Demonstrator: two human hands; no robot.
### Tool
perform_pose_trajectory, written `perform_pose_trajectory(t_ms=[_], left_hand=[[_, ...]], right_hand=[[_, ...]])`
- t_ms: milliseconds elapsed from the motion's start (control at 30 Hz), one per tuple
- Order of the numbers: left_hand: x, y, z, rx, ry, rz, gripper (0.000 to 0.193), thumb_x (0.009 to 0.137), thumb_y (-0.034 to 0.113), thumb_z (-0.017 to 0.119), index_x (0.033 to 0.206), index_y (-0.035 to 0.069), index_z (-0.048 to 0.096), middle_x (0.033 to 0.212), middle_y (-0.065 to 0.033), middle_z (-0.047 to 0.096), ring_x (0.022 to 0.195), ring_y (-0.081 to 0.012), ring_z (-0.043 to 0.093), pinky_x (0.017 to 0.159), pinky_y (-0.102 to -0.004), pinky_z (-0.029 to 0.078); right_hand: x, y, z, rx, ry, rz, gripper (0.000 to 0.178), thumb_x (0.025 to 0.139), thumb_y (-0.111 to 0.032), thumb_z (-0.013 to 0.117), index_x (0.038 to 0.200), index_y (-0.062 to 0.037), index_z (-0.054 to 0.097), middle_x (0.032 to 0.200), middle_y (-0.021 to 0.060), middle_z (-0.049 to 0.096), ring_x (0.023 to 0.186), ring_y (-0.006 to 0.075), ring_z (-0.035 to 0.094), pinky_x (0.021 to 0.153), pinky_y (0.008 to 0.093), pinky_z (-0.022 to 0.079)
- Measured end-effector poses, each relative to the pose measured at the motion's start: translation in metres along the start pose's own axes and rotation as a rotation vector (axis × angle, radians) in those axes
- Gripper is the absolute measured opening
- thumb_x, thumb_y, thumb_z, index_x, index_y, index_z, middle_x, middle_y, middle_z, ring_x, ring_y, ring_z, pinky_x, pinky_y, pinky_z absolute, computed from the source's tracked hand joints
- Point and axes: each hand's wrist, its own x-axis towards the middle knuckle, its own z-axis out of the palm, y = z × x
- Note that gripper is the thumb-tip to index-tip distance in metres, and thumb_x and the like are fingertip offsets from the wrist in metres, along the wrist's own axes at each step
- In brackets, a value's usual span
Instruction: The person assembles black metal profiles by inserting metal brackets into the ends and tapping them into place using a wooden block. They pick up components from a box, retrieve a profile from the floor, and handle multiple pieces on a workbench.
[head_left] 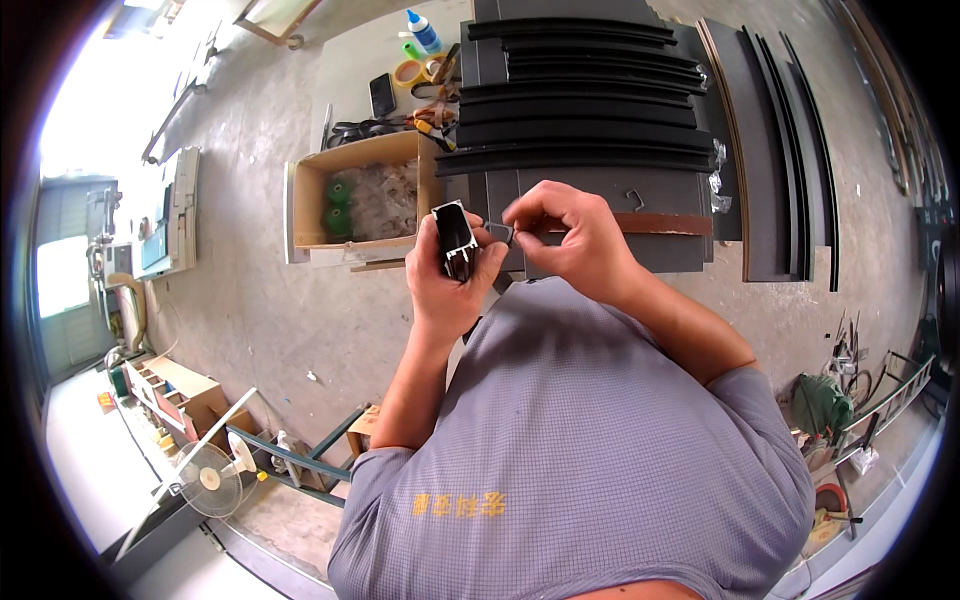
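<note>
My left hand [443, 282] is wrapped round a black hollow metal profile [456, 236], its open rectangular end facing up with bright cut edges. Just right of that profile, a small dark grey flat piece [498, 232] shows between my two hands. Thumb and forefinger of my right hand [568, 228] are pinched together at the piece's right edge. The left fingers behind the profile reach close to the same piece, and whether they touch it I cannot tell.
An open cardboard box [300, 200] with clear plastic bags and green rolls stands ahead on the left. Several black profiles [590, 110] lie on dark panels at the front. A phone [382, 95], yellow tape roll [408, 72] and blue-white bottle [424, 32] lie beyond the box.
</note>
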Motion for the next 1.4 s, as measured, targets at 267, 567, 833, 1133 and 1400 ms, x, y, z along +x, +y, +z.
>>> perform_pose_trajectory(t_ms=[267,567,833,1133,1400], left_hand=[[0.028,-0.047,-0.005,-0.057,-0.152,-0.118,0.017,0.090,0.002,0.074,0.099,0.004,0.060,0.079,-0.0002,0.062,0.070,-0.0091,0.057,0.063,-0.0271,0.048],[0.006,-0.076,-0.105,-0.107,0.128,-0.041,0.020,0.096,0.016,0.069,0.110,0.003,0.060,0.089,0.0029,0.057,0.077,-0.0053,0.051,0.068,-0.0204,0.042],[-0.091,-0.095,-0.178,0.058,0.464,-0.453,0.018,0.101,0.024,0.069,0.103,0.008,0.061,0.074,0.0046,0.051,0.063,-0.0055,0.047,0.056,-0.0229,0.036],[-0.319,-0.110,-0.229,0.672,0.649,-0.857,0.038,0.093,0.040,0.077,0.100,0.004,0.066,0.076,-0.0010,0.059,0.072,-0.0146,0.058,0.067,-0.0332,0.048],[-0.369,-0.330,-0.258,0.368,0.239,-1.367,0.054,0.087,0.047,0.071,0.083,-0.007,0.071,0.067,-0.0185,0.068,0.062,-0.0326,0.068,0.066,-0.0461,0.053]], right_hand=[[0.013,0.035,-0.015,0.110,-0.018,0.086,0.025,0.091,0.001,0.073,0.116,-0.0003,0.070,0.105,0.0044,0.073,0.098,0.0090,0.068,0.092,0.0260,0.056],[-0.019,0.097,-0.090,-0.335,0.329,0.172,0.023,0.094,-0.006,0.073,0.116,0.0000,0.071,0.106,0.0070,0.074,0.099,0.0146,0.070,0.092,0.0288,0.056],[-0.034,0.101,-0.094,-0.376,0.196,0.243,0.019,0.098,-0.006,0.069,0.116,-0.0012,0.072,0.106,0.0046,0.073,0.098,0.0109,0.068,0.091,0.0248,0.052],[-0.022,0.084,-0.032,-0.260,-0.208,0.195,0.018,0.100,-0.007,0.065,0.117,-0.0030,0.072,0.107,0.0047,0.073,0.100,0.0119,0.067,0.093,0.0266,0.052],[-0.033,0.053,0.231,-0.307,-0.908,-0.332,0.046,0.093,-0.007,0.067,0.139,-0.0035,0.061,0.146,0.0154,0.058,0.135,0.0336,0.056,0.114,0.0418,0.044]])
